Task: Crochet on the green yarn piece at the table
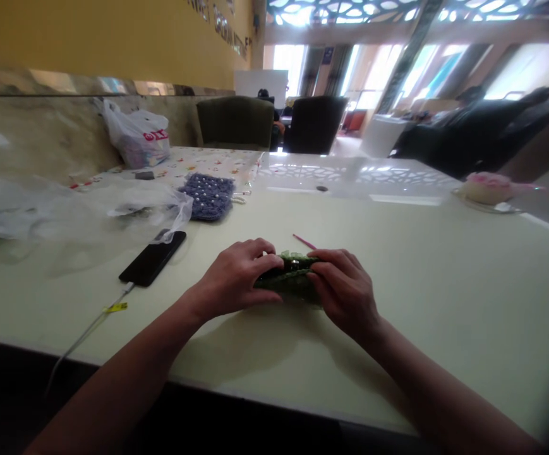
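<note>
Over the near middle of the table, a small dark green pouch [295,287], seemingly crocheted, is held between both hands. Its top edge is pale green and a dark gap with a small shiny spot shows along its mouth. My left hand [239,278] grips the pouch's left end, thumb below and fingers over the top edge. My right hand [347,287] pinches its right end at the rim. Just beyond the pouch lies a thin pink crochet hook [304,241], partly hidden by the right hand. What the pouch contains, if anything, cannot be made out.
To the left lie a black phone [153,258] with a white cable [89,332] and a crumpled clear plastic bag [79,205]. Farther back are a blue-grey beaded pouch [208,197] and a white carrier bag [139,134]. A pink-topped pot [487,188] stands far right.
</note>
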Motion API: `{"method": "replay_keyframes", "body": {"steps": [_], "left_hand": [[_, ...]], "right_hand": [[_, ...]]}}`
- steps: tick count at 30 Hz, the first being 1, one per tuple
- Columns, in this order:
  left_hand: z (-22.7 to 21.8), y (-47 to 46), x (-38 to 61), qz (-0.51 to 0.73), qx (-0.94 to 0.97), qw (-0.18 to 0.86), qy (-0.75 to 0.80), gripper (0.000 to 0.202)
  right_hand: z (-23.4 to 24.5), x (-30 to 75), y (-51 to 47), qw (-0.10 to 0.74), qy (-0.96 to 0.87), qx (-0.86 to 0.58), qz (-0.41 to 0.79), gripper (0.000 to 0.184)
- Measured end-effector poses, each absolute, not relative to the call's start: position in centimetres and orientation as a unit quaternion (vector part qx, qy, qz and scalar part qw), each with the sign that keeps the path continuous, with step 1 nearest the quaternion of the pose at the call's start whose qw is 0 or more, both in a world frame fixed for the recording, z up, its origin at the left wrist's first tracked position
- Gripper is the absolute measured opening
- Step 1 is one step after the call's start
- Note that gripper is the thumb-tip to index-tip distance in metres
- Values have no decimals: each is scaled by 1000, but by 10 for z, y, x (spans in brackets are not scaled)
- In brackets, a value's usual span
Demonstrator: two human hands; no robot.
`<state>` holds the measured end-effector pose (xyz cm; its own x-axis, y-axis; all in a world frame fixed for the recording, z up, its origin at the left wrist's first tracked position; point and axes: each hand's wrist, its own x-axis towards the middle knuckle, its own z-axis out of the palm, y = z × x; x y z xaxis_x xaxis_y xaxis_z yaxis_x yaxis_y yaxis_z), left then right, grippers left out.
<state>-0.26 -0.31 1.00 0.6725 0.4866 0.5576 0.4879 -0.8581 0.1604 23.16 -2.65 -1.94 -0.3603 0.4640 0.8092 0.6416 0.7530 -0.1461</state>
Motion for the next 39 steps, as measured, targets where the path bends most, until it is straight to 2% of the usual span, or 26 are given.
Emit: {"method": "replay_keyframes", "body": {"steps": [3,7,13,20,30,34,37,39], "left_hand": [[10,-4,-5,-302,-908,43,-286,15],[14,-6,-5,-294,-912,56,-281,19],[19,-12,-1,-298,-918,85,-249,9],[14,-10,0,-293,-917,91,-253,17],[10,-14,4,-309,-918,121,-215,13],[9,-13,5,-319,-914,116,-221,13],[9,-11,4,-320,-914,103,-225,15],[10,-11,5,-316,-915,97,-231,17]], "right_hand": [[-17,234,-25,448,-829,-327,-81,7],[-12,234,-24,423,-858,-279,-86,5],[-9,232,-26,413,-866,-265,-91,10],[-8,232,-28,406,-871,-266,-81,7],[-6,230,-34,441,-844,-300,-49,12],[-4,231,-33,422,-858,-288,-45,12],[-3,231,-31,413,-867,-274,-48,3],[-3,230,-31,408,-870,-270,-56,6]]}}
